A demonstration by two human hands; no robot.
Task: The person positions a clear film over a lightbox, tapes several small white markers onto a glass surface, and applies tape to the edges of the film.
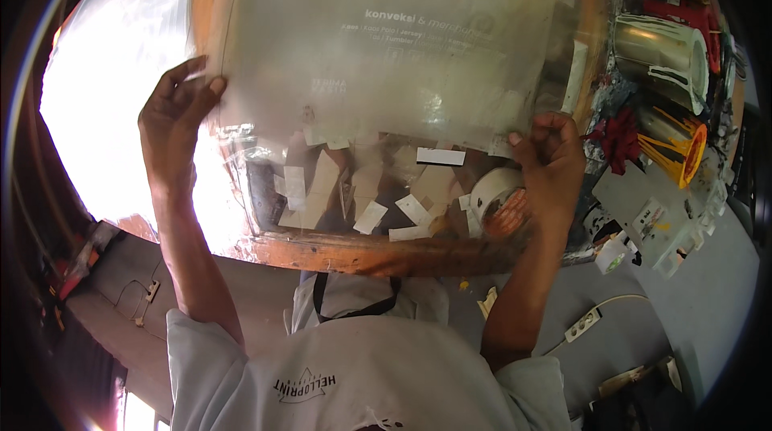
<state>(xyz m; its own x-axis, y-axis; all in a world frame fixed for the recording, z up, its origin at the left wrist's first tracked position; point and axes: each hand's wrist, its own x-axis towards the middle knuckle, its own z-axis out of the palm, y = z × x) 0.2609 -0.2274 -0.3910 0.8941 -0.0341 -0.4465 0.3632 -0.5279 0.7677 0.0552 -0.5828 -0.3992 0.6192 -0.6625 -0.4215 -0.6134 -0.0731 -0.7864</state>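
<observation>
Stretched out over the far part of the table is a translucent plastic sheet (386, 77) with white print on it; I cannot tell whether it is a single sheet or a bag. At its left edge my left hand (173, 121) pinches it between thumb and fingers. My right hand (556, 162) pinches the lower right corner, fingers closed on the film. A wide roll of tape (490, 190) sits beside my right wrist. Several white tape pieces (371, 217) are stuck about the glassy tabletop below the sheet's near edge.
The table has a wooden front edge (346, 254). Bright glare covers glossy plastic (121, 109) at the left. Paint-smeared tins (655, 57) and a tin with an orange rim (679, 153) lie at the right, near a dark red crumpled piece (619, 140). A power strip (583, 324) is below.
</observation>
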